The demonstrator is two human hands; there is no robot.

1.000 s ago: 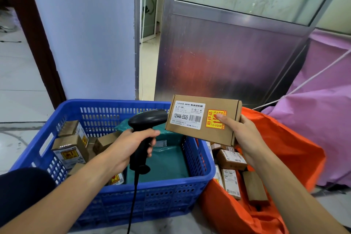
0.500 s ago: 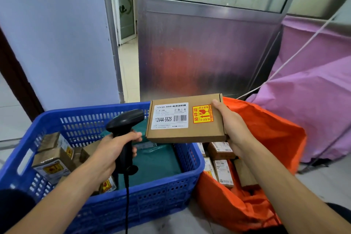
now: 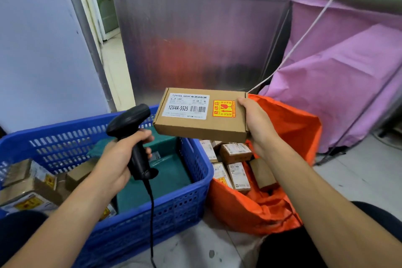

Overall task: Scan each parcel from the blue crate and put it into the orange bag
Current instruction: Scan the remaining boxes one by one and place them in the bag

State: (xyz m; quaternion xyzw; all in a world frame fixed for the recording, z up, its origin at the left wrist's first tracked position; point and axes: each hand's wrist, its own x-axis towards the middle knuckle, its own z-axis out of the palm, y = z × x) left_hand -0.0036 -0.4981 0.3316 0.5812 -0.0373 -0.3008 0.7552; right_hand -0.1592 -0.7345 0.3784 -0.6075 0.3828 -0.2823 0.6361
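Observation:
My right hand grips the right end of a flat brown cardboard parcel with a white barcode label and a red-and-yellow sticker on top. The parcel hangs level over the gap between the blue crate and the orange bag. My left hand grips the handle of a black corded scanner, whose head sits just left of the parcel, over the crate. Several small labelled boxes lie inside the bag. More cardboard parcels and a green mailer lie in the crate.
A metal door panel stands behind the crate and bag. A pink fabric sack on a frame stands at the right, with a white cord running down to the bag. Tiled floor lies to the right.
The view has shifted right. My right hand has tilted the parcel flatter and brought it toward the orange bag. The scanner stays in my left hand, just left of the parcel.

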